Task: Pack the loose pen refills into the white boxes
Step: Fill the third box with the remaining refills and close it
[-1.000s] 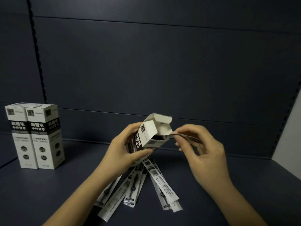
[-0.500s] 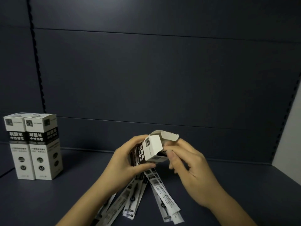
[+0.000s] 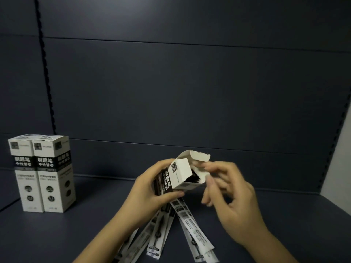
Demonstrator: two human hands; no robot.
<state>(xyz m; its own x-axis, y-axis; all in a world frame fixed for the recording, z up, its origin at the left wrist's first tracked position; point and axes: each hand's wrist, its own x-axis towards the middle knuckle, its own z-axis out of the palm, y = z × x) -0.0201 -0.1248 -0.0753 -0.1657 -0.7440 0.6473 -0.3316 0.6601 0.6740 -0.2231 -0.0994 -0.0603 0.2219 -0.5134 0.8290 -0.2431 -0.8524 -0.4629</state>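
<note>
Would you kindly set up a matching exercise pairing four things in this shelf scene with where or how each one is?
Things:
1. open white cardboard box
2. pair of closed white boxes
3. loose wrapped pen refills
4. right hand

States:
A. standing upright, side by side, far left
B. lying fanned out on the dark shelf
C. gripped by the left hand, top flap raised
D. empty, fingers loose beside the box mouth

Pairs: 1-C, 2-A, 3-B, 4-D

A single head-worn camera looks forward and down, close over the dark shelf [image 3: 284,215], with its back panel [image 3: 190,92] filling twelve o'clock.
</note>
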